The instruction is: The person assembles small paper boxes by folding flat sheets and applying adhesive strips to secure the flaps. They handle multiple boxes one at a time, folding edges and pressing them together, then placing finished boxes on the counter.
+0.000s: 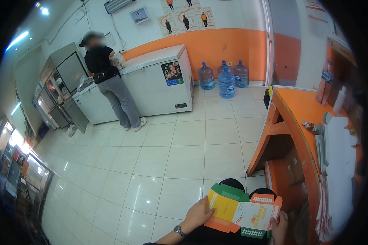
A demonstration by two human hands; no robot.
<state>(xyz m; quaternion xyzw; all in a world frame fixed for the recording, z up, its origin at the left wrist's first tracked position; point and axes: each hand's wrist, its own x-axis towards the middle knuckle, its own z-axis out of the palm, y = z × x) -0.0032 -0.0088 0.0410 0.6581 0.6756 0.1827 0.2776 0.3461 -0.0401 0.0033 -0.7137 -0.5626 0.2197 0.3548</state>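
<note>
An unfolded cardboard box [238, 212] lies spread over my lap, with yellow and white panels and green and orange flaps. My left hand [198, 214] is closed on its left edge, the thumb resting on the yellow panel. At the opposite edge, by an orange side flap, my right hand [279, 226] grips the carton. Part of the right fingers is hidden behind the card. A wristwatch [179, 231] circles my left wrist.
On my right stands an orange desk [292, 108] bearing stacked flat white card [338, 149], a plastic bottle [325, 83] and a crumpled wrapper [310, 127]. Several blue water jugs [226, 83] stand by the far wall. A person [106, 77] leans over a white chest freezer [155, 87].
</note>
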